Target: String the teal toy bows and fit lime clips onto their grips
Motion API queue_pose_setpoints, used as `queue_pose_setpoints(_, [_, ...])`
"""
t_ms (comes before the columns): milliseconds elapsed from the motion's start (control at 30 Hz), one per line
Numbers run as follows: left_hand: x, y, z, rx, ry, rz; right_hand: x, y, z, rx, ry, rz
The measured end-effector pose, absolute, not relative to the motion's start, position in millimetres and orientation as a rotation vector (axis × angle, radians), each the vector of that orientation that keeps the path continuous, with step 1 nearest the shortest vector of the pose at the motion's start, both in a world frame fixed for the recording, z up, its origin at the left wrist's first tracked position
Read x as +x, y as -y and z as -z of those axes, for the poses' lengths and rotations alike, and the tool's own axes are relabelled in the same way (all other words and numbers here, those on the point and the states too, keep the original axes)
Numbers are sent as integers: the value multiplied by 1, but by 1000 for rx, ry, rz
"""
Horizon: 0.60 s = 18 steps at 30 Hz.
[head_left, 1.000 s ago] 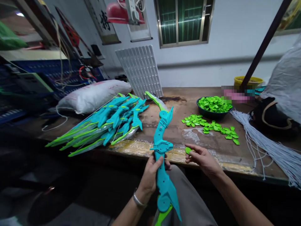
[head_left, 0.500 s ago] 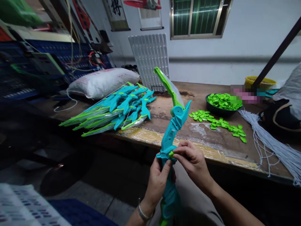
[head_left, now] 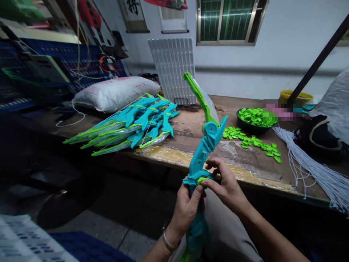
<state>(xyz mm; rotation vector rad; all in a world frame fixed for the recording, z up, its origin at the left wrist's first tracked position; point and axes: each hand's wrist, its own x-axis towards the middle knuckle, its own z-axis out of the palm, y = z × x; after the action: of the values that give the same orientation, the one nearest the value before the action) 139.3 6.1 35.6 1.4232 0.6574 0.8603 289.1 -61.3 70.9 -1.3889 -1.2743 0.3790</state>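
A turquoise and lime-green toy bow (head_left: 198,156) stands upright and tilted in front of me. My left hand (head_left: 188,205) is closed round its grip, just below the round middle part. A small green plastic piece (head_left: 201,180) sits at that middle part. The thumb of my right hand (head_left: 225,183) presses on this piece, while its other fingers curl at the bow's far side, their tips partly hidden. The bow's lower end hangs over my lap, blurred and dark.
Several similar toy bows (head_left: 147,118) lie piled on the wooden table (head_left: 188,127). At the right are a dark bowl (head_left: 257,127) of green pieces, loose green pieces (head_left: 249,140) and a bundle of white strings (head_left: 308,163). A white sack (head_left: 117,94) lies behind the pile.
The green piece now lies flatter against the bow's middle. My right hand went from pinching it to pressing with the thumb, fingers spread further. The bow's top leans more to the right.
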Motion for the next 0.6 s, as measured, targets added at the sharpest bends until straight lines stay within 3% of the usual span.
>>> queue_pose_setpoints(167, [133, -12, -30, 1559, -666, -799, 305, 63, -71, -1399, 1432, -685])
queue_pose_setpoints(600, [130, -26, -6, 1598, -760, -669, 295, 53, -37, -1415, 1476, -547])
